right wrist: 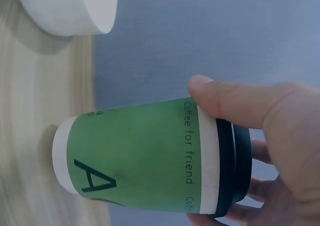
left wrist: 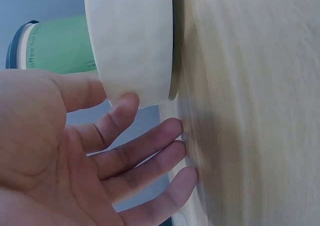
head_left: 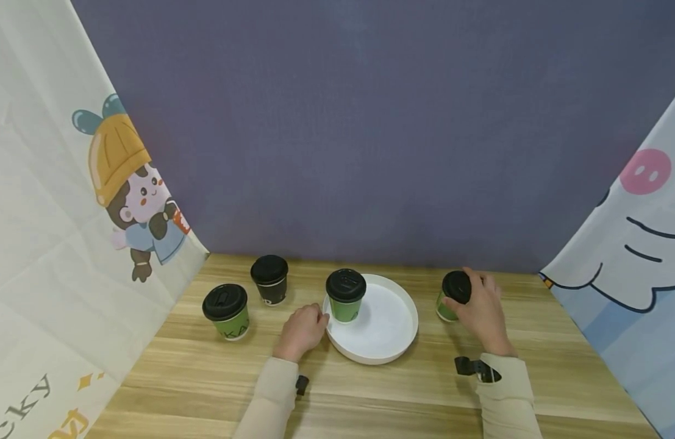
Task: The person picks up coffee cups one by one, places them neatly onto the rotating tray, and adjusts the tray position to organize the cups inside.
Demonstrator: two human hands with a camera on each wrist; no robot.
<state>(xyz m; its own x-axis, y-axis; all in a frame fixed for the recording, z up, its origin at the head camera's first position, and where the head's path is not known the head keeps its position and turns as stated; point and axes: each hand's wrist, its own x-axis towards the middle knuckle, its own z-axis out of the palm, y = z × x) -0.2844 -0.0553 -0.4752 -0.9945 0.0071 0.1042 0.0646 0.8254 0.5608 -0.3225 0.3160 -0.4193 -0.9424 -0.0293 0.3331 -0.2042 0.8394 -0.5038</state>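
Head view: The white tray (head_left: 389,320) lies on the wooden table (head_left: 403,402). The loaded cup (head_left: 346,310), green with a black lid, stands upright inside the tray, toward its left rim. The left hand (head_left: 302,331) is at that rim. The right hand (head_left: 482,311) is right of the tray and grips the held cup (head_left: 447,308), also green with a black lid. Left of the tray stand the black cup (head_left: 271,290) and, farther out, the outer green cup (head_left: 232,322), both lidded.

Left wrist view: The left hand's thumb and index finger pinch the tray's wall. The remaining three fingers extend beside the tray, fingertips near the table.

Right wrist view: The right hand pinches the held cup near its lid, thumb opposite fingers. The cup is apart from the tray; base contact with the table cannot be determined.
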